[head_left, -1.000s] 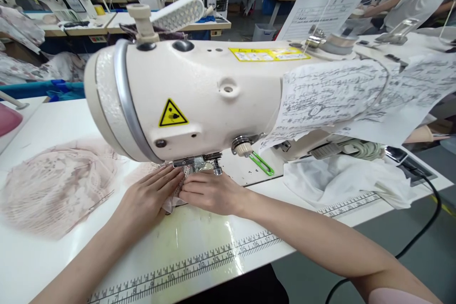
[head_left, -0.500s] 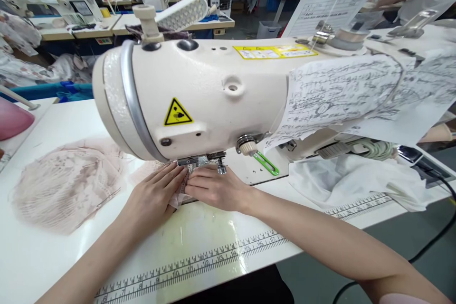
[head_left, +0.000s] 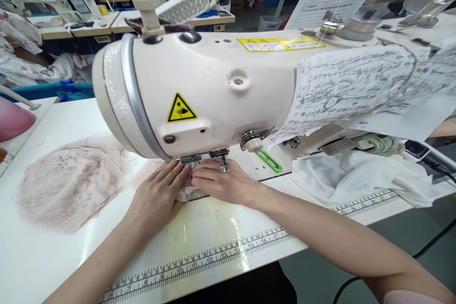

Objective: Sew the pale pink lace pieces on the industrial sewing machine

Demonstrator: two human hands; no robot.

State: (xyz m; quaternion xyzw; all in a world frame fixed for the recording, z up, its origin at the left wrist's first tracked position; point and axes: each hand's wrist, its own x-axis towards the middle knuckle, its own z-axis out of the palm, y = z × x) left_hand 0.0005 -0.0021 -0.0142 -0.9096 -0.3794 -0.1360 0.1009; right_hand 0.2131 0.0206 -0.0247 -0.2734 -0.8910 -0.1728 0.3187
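Pale pink lace fabric [head_left: 185, 193] lies under the head of a cream sewing machine [head_left: 213, 85]. My left hand [head_left: 156, 195] rests flat on it to the left of the needle area, its fingers stretched forward. On the other side, my right hand [head_left: 223, 183] has its fingers bent and pressed together on the fabric's edge, close by the presser parts. The fingertips of both hands are partly hidden beneath the machine head, and so is the needle. A loose heap of the same sheer fabric [head_left: 73, 183] spreads over the table on the left.
A printed ruler strip [head_left: 199, 266] runs along the table's front edge. White cloth [head_left: 349, 175] lies at the right, below handwritten paper [head_left: 345, 85] on the machine arm. A green clip-like piece [head_left: 270, 160] hangs near the tension knob. Other sewing machines and people are behind.
The view has shifted slightly, so the machine sits a little further right and higher. Both hands stay on the fabric; the right hand's fingers look slightly more bunched.
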